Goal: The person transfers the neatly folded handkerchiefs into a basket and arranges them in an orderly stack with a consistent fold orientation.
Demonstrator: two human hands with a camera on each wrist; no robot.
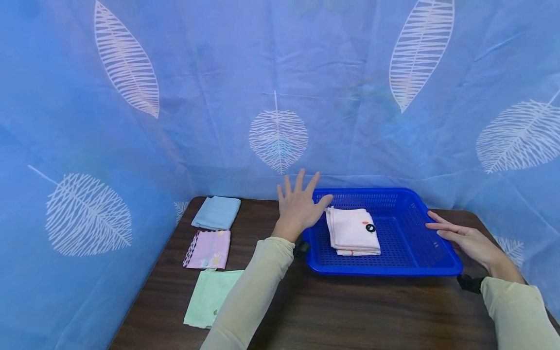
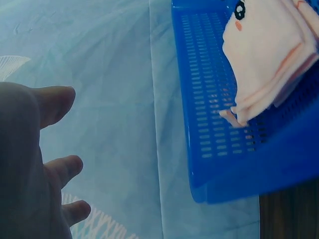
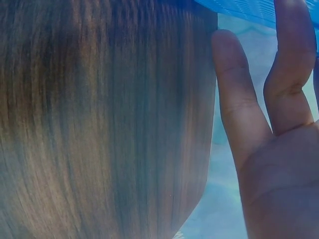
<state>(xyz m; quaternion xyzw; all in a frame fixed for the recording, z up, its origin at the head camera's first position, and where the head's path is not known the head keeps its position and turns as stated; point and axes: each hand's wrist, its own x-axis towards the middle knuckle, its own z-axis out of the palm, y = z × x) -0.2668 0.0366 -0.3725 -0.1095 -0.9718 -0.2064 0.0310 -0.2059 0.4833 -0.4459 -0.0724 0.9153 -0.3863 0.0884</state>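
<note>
A blue plastic basket [image 1: 350, 269] with slotted walls stands toward the back right of the table. Inside its left half lies a folded pale pink cloth [image 1: 353, 231] with a black embroidered eye. My left hand [image 1: 298, 206] is spread above the basket's left end, fingers apart and holding nothing; in the left wrist view a gap separates it from the basket. At the right side, my right hand [image 1: 470, 242] has its fingers extended along the basket's outer wall. Whether those fingertips touch the wall is hard to tell.
On the table's left side lie a folded light blue cloth [image 1: 216, 213], a pink cloth with a checked edge [image 1: 212, 249] and a green cloth [image 1: 209, 299], partly behind the left sleeve. A blue curtain with white leaf prints [image 1: 218, 121] hangs right behind the dark wooden table [image 1: 372, 311].
</note>
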